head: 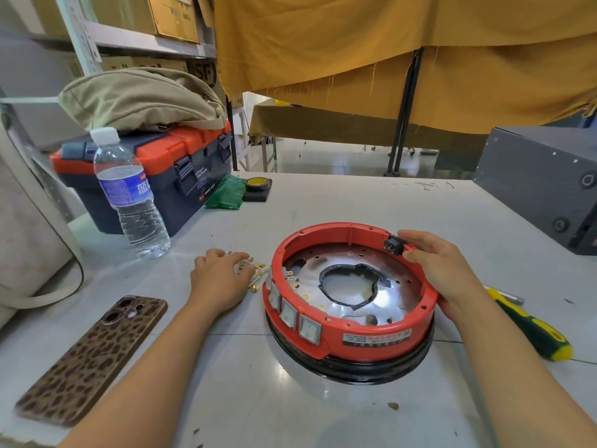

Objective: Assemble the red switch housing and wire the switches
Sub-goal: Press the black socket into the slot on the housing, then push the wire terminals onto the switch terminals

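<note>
The round red switch housing (pixel 381 342) sits on a black ring in the middle of the table, with a shiny metal plate (pixel 384 300) inside. Three grey rocker switches (pixel 292 313) line its front left wall. A black switch (pixel 394 244) sits in the far right rim. My right hand (pixel 436 263) grips the right rim, fingertips touching the black switch. My left hand (pixel 219 278) rests on a small pile of brass terminals and clear sleeves (pixel 256 270) just left of the housing; what its fingers hold is hidden.
A green-and-yellow screwdriver (pixel 529 324) lies right of the housing. A phone (pixel 93 357) in a spotted case lies front left. A water bottle (pixel 129 195), an orange toolbox (pixel 155 176), tape roll (pixel 256 184) and green bag (pixel 227 192) stand behind. A grey box (pixel 542 182) is at right.
</note>
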Action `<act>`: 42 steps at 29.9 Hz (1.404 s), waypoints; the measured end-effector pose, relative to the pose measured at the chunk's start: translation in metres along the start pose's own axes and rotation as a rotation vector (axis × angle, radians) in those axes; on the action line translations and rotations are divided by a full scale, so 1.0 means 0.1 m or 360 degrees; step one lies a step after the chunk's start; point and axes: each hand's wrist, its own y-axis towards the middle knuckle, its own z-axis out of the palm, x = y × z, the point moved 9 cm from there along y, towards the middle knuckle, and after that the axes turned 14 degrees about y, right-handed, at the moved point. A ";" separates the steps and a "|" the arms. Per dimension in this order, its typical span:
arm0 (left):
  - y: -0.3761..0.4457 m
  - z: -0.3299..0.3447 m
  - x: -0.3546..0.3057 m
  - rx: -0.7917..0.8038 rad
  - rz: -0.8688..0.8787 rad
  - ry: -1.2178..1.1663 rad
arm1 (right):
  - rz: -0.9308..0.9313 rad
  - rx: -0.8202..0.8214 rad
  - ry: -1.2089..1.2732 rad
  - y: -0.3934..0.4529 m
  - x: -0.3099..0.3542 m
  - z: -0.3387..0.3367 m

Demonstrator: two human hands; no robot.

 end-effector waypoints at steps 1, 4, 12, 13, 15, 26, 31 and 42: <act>0.01 0.04 0.01 0.0038 0.0010 0.0044 | -0.0001 -0.0002 -0.0011 0.00 0.00 0.00; 0.02 0.12 -0.02 0.0117 0.0093 0.0147 | -0.0007 -0.0003 -0.0019 0.01 -0.01 0.00; 0.02 0.05 -0.06 0.0095 0.0171 -0.0057 | -0.0008 0.0002 -0.0028 0.00 -0.01 -0.02; 0.01 0.03 -0.06 0.0087 0.0168 -0.0127 | -0.0009 0.0003 -0.0027 0.00 -0.01 -0.02; 0.00 -0.01 -0.03 0.0075 0.0151 -0.0372 | -0.0009 0.0004 -0.0022 0.00 -0.01 -0.01; -0.07 -0.28 0.00 -0.0115 0.0172 -0.1708 | -0.0003 0.0007 -0.0030 -0.01 -0.01 -0.01; -0.07 -0.34 0.05 -0.0179 0.0154 -0.1987 | -0.0008 0.0020 -0.0018 -0.01 0.00 0.00; -0.07 -0.46 0.11 -0.0256 0.0138 -0.2592 | -0.0003 0.0022 0.0006 -0.03 0.00 0.01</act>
